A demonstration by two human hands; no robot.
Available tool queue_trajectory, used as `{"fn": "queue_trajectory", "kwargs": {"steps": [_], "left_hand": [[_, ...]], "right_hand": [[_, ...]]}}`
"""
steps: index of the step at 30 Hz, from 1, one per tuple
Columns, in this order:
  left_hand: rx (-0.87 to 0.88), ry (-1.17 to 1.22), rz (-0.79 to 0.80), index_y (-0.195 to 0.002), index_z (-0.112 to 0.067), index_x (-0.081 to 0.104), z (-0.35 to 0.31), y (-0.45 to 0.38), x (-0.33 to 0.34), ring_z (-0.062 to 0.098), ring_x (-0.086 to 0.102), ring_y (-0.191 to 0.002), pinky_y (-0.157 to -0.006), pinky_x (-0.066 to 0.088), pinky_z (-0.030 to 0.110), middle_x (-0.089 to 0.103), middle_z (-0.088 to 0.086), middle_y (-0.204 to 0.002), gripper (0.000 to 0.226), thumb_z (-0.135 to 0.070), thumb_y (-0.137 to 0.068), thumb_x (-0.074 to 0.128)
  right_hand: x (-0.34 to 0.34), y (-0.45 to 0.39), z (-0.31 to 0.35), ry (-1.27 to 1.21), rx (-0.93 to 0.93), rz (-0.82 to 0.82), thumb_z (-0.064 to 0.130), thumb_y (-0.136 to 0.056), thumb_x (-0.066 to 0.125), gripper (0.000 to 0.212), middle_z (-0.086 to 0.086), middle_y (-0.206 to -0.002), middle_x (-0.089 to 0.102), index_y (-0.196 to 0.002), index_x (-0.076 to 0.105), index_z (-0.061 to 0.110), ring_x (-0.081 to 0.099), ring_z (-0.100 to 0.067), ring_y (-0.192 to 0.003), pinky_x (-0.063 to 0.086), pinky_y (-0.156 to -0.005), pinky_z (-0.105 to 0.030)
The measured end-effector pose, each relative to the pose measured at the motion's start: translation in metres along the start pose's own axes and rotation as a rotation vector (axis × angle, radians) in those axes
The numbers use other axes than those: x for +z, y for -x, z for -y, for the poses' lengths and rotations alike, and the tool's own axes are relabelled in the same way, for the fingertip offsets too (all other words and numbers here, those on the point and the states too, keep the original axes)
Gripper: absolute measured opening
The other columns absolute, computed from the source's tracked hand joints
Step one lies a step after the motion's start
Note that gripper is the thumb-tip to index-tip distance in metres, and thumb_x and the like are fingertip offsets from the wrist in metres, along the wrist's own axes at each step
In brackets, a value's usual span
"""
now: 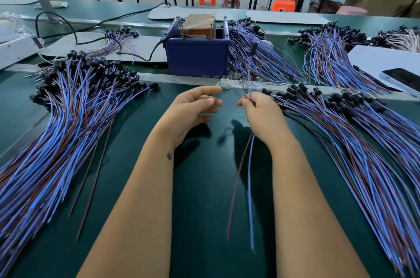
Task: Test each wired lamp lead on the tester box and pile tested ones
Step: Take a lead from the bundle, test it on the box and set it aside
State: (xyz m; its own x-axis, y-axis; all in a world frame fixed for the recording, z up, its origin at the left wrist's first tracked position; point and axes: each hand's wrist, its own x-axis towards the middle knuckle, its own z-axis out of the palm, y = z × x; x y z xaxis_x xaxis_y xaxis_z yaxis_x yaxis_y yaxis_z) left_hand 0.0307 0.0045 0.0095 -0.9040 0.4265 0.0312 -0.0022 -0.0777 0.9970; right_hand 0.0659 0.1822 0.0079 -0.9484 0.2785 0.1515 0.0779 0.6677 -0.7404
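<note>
One lamp lead [250, 66] is pinched upright in the right hand [261, 114] grip, socket raised twd the tester box [197, 54] for testing; left hand [193, 107] is kept released, nearby.

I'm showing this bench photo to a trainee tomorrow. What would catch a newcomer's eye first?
First, the big fans of blue and brown lamp leads: one pile at the left, another at the right. Next, the dark blue tester box at the centre back of the green table. Then the right hand pinching a single lead upright, the left hand open beside it.
</note>
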Motion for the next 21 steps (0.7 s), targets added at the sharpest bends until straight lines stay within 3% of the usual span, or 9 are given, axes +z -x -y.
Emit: {"fn": "queue_trajectory", "kwargs": {"steps": [4, 8, 15, 18, 21], "left_hand": [[-0.032, -0.027, -0.075, -0.103, -0.02, 0.069, 0.003, -0.002, 0.005, 0.007, 0.064, -0.074, -0.069, 0.052, 0.018, 0.071, -0.003, -0.082, 0.027, -0.005, -0.1, 0.047], [-0.038, -0.029, -0.112, -0.1, -0.019, 0.068, 0.004, -0.004, 0.006, 0.007, 0.063, -0.071, -0.068, 0.052, 0.016, 0.069, -0.004, -0.079, 0.029, -0.002, -0.1, 0.044], [-0.019, -0.101, -0.141, -0.103, -0.019, 0.067, 0.009, -0.005, 0.008, 0.001, 0.061, -0.068, -0.069, 0.052, 0.013, 0.069, -0.006, -0.08, 0.034, 0.004, -0.098, 0.042], [-0.022, -0.103, -0.152, -0.102, -0.02, 0.068, 0.01, -0.007, 0.008, 0.001, 0.062, -0.068, -0.069, 0.052, 0.013, 0.069, -0.007, -0.08, 0.035, 0.003, -0.098, 0.042], [-0.022, -0.119, -0.168, -0.1, -0.021, 0.068, 0.011, -0.009, 0.009, 0.001, 0.062, -0.068, -0.068, 0.052, 0.013, 0.069, -0.007, -0.08, 0.035, 0.004, -0.097, 0.043]], "right_hand": [[-0.013, 0.006, -0.001, 0.272, 0.052, 0.094, 0.026, -0.1, 0.039, 0.023, 0.0, -0.089, 0.059, -0.099, 0.061, 0.019, 0.055, -0.028, -0.09, 0.045, -0.077, -0.038], [-0.036, 0.006, -0.012, 0.554, 0.125, 0.069, 0.021, -0.101, 0.037, 0.022, -0.007, -0.101, 0.058, -0.107, 0.057, 0.019, 0.052, -0.03, -0.09, 0.04, -0.073, -0.036], [-0.073, 0.0, -0.025, 0.632, 0.224, 0.117, 0.021, -0.103, 0.039, 0.023, -0.016, -0.104, 0.062, -0.106, 0.058, 0.009, 0.058, -0.035, -0.095, 0.05, -0.088, -0.043], [-0.081, 0.0, -0.022, 0.744, 0.248, 0.169, 0.027, -0.1, 0.052, 0.021, -0.015, -0.105, 0.063, -0.11, 0.059, 0.011, 0.06, -0.034, -0.096, 0.049, -0.082, -0.04], [-0.076, 0.002, -0.014, 0.785, 0.285, 0.158, 0.036, -0.091, 0.066, 0.045, -0.014, -0.125, 0.05, -0.126, 0.047, 0.016, 0.055, -0.035, -0.107, 0.047, -0.081, -0.041]]}}
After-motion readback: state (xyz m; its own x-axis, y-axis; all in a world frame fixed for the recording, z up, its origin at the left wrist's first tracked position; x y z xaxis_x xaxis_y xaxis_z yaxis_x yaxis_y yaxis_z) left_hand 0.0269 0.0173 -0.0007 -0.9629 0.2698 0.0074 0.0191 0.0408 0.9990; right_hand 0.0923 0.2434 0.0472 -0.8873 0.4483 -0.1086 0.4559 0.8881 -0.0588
